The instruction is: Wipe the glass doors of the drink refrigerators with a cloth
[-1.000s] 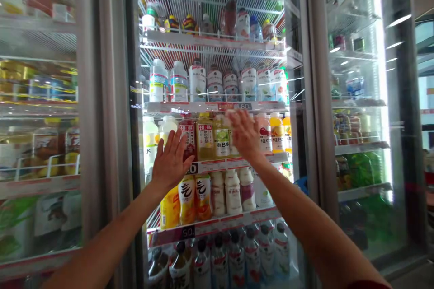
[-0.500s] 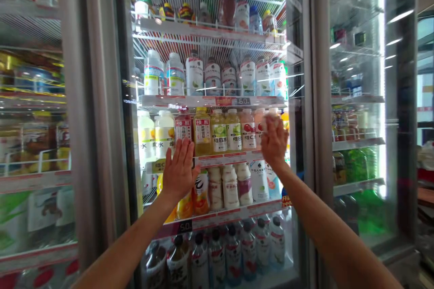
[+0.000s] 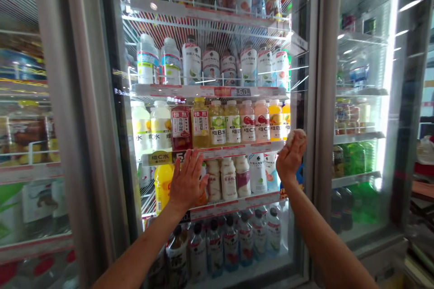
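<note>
- left hand (image 3: 186, 179) spread flat at the glass door (image 3: 276, 259), in front of the shelves
- right hand (image 3: 290, 159) bunched around a whitish wad (image 3: 297, 136), near the door's right edge
- behind the glass, colourful drink bottles (image 3: 217, 123) upright above dark-capped bottles (image 3: 231, 240)

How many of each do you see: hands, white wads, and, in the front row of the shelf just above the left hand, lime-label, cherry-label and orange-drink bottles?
Left hand and right hand: 2
White wad: 1
Lime-label bottles: 2
Cherry-label bottles: 2
Orange-drink bottles: 2 (one partly hidden)
Total: 9
</note>
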